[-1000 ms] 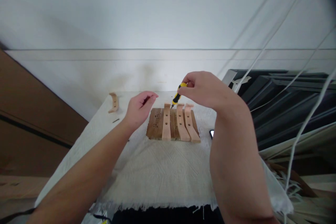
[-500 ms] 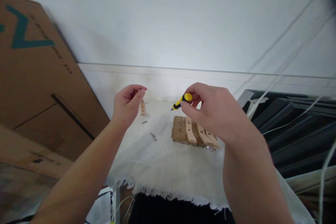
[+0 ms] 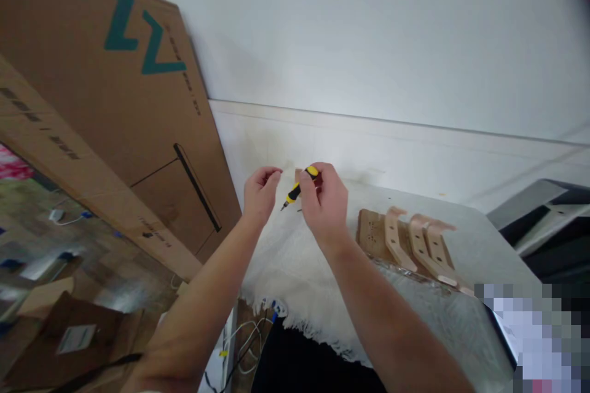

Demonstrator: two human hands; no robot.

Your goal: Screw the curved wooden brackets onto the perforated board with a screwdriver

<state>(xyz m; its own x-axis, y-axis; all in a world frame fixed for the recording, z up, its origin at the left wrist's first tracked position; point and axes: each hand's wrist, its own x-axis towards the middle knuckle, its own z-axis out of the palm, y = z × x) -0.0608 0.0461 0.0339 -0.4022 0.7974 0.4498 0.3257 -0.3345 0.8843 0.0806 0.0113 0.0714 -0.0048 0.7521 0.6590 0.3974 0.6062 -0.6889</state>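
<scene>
My right hand (image 3: 326, 204) grips a short yellow-and-black screwdriver (image 3: 295, 191) near its rounded end. The screwdriver's tip slants down and to the left, apart from my left hand. With thumb and forefinger pinched together, my left hand (image 3: 260, 198) hovers over the white cloth (image 3: 288, 258); whatever it may hold is too small to make out. Behind the screwdriver, part of a pale wooden piece (image 3: 298, 174) shows against the cloth. A small dark bit lies just below the screwdriver, partly hidden by my right hand.
Right of my arm, curved wooden pieces with holes (image 3: 417, 239) lie on a flat piece of cardboard (image 3: 372, 234). A large carton (image 3: 152, 110) leans at the left. White wall (image 3: 369, 61) rises behind the table. Cables (image 3: 249, 338) hang below the cloth's fringed edge.
The view has swung left, so the wooden pieces and cardboard appear farther right. My right hand has come nearer my left hand with the screwdriver, whose tip now points more steeply down.
</scene>
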